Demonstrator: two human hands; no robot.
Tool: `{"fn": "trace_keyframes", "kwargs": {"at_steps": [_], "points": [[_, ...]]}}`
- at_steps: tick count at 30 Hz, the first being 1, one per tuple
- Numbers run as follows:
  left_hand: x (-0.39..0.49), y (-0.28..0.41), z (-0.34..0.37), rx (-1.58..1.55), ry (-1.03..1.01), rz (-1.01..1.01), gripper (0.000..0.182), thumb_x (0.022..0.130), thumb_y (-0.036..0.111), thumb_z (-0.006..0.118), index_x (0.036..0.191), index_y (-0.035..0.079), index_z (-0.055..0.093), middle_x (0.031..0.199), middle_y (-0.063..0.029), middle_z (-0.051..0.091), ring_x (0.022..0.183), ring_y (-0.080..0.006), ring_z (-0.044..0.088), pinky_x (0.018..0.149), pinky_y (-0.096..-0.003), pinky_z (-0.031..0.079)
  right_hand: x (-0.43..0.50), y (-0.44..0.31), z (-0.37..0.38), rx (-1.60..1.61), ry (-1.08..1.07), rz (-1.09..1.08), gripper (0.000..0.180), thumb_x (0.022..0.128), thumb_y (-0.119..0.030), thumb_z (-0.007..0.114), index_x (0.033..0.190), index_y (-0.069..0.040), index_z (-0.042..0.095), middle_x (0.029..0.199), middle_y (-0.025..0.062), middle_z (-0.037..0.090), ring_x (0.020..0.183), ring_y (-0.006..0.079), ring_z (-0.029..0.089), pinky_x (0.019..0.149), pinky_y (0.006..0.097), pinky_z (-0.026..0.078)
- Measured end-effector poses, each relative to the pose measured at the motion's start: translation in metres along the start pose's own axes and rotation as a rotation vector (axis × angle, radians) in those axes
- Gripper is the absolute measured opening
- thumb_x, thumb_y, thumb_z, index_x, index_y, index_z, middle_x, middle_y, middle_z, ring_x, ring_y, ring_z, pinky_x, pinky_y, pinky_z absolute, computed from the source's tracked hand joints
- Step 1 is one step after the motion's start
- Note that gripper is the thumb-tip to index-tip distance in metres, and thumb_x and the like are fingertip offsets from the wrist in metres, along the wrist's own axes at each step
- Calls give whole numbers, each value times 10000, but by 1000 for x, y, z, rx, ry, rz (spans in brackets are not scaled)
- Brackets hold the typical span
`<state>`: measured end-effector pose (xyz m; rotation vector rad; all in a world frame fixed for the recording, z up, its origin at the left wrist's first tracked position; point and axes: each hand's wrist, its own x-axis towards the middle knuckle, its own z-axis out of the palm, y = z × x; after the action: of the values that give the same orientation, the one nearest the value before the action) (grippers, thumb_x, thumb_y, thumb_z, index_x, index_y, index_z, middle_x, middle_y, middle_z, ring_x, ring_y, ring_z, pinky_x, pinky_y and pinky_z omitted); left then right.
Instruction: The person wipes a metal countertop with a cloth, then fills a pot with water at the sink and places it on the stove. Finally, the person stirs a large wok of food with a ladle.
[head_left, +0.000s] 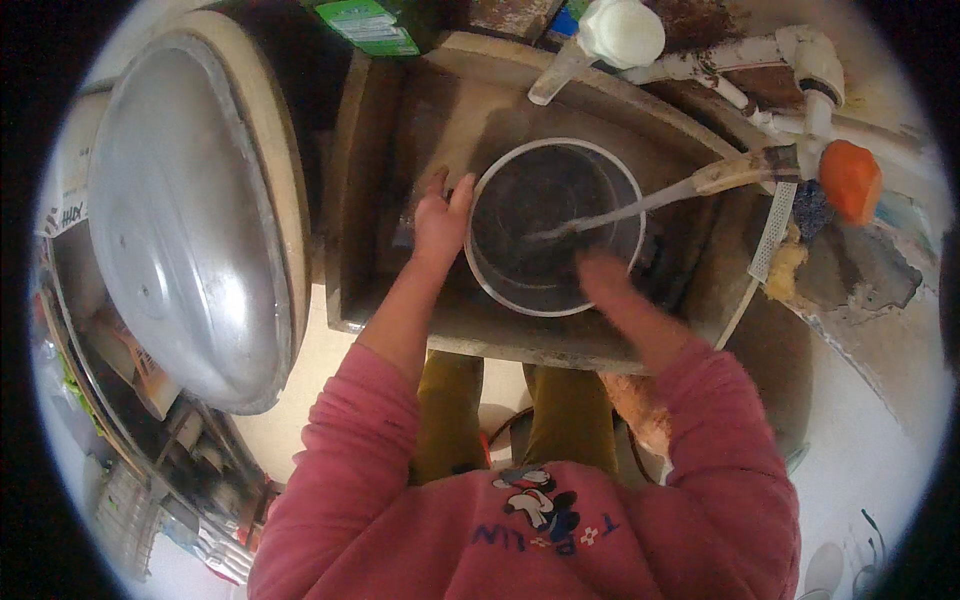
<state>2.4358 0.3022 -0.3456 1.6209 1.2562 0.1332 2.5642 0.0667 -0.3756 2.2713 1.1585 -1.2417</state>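
Observation:
A round pot or basin (477, 259) with a pale rim stands in a deep stone-like sink (457, 341). Water runs into it from a hose-like spout (731, 174) on the right. My left hand (442, 217) is at the vessel's left rim, thumb against it, fingers apart. My right hand (604, 274) reaches over the near right rim into the vessel; it is blurred and its fingers are hidden in the dark inside, so what it touches cannot be told.
A large domed metal lid (187, 225) stands at the left. White plastic pipes (814, 67) run behind the sink at the right. An orange object (850, 181) and a grey cloth (855, 262) lie on the right ledge. A green packet (367, 26) is at the back.

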Motion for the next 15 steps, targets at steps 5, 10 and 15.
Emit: {"fn": "trace_keyframes", "kwargs": {"at_steps": [5,10,15], "points": [[-1,-6,-4,103,1,59,616,803,367,655,1240,-37,497,1129,-247,591,1077,-330,567,906,-368,428,70,9,32,218,296,73,367,917,-117,367,1256,-57,496,1243,197,508,1110,345,528,897,416,454],[-1,-12,-5,7,-35,-106,581,788,349,670,1217,-17,529,1119,-247,592,1079,-342,561,929,-375,418,120,-109,54,764,396,-141,369,921,-205,388,1226,-59,534,1226,170,537,1114,287,538,918,400,447],[-2,-17,-5,67,28,58,520,789,320,672,1174,-13,565,1077,-231,616,1042,-328,582,912,-357,431,155,-5,-13,49,242,-168,263,842,-170,465,1041,-70,604,1077,170,593,961,286,597,803,441,485]]}}
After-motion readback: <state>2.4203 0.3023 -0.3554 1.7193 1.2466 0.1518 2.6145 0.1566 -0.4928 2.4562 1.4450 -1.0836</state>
